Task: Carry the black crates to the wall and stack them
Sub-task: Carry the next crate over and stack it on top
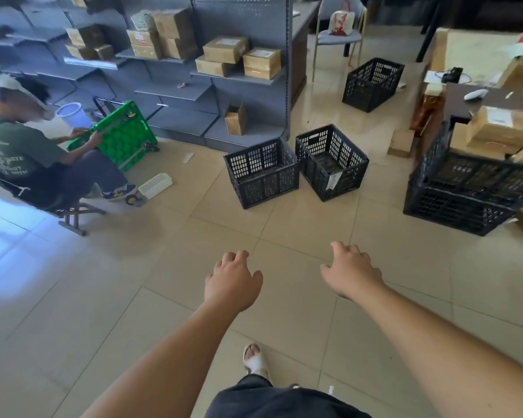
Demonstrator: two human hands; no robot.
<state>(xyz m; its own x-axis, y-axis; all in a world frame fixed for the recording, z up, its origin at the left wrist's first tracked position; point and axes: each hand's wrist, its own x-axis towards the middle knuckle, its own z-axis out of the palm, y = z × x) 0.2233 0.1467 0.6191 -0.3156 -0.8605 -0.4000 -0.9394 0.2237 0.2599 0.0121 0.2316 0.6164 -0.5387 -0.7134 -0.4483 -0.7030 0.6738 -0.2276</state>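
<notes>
Head view: the left hand (231, 282) and right hand (349, 271) reach out over the tiled floor (103, 297), palms down, fingers loosely curled and holding nothing. Well ahead of them, the first black crate (261, 173) and second black crate (332, 162) stand just beside each other. A third black crate (372, 84) sits farther beyond the right hand. Stacked crates (459, 203) stand off to its right.
</notes>
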